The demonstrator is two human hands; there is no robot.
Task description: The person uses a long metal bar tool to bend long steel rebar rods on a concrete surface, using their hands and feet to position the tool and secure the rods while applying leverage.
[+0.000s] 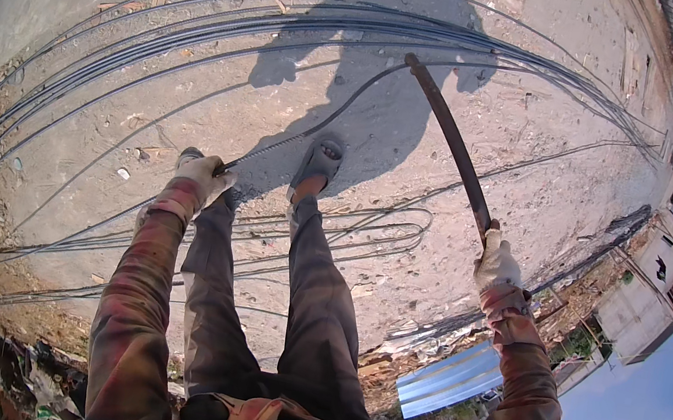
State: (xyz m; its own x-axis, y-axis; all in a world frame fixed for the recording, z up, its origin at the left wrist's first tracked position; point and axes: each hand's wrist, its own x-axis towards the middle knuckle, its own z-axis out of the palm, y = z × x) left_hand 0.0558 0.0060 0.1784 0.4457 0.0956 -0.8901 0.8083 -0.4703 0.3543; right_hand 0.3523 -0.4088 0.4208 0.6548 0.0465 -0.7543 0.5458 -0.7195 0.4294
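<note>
My left hand (204,177), in a pale work glove, is closed around a ribbed steel rebar (326,124) in front of my left leg. From there the rod runs up and to the right, curving toward the far end of a dark metal pipe (457,146). The rod's end meets the pipe's end; whether it sits inside the pipe I cannot tell. My right hand (498,264), also gloved, grips the near end of that pipe, out to the right with the arm stretched.
Several long rebars (297,21) lie across the dusty ground ahead. Bent rebars (369,229) lie around and behind my feet. A sandal (320,161) shows on my right foot. Blue corrugated sheeting (451,379) and a pale wall (645,279) stand at the right.
</note>
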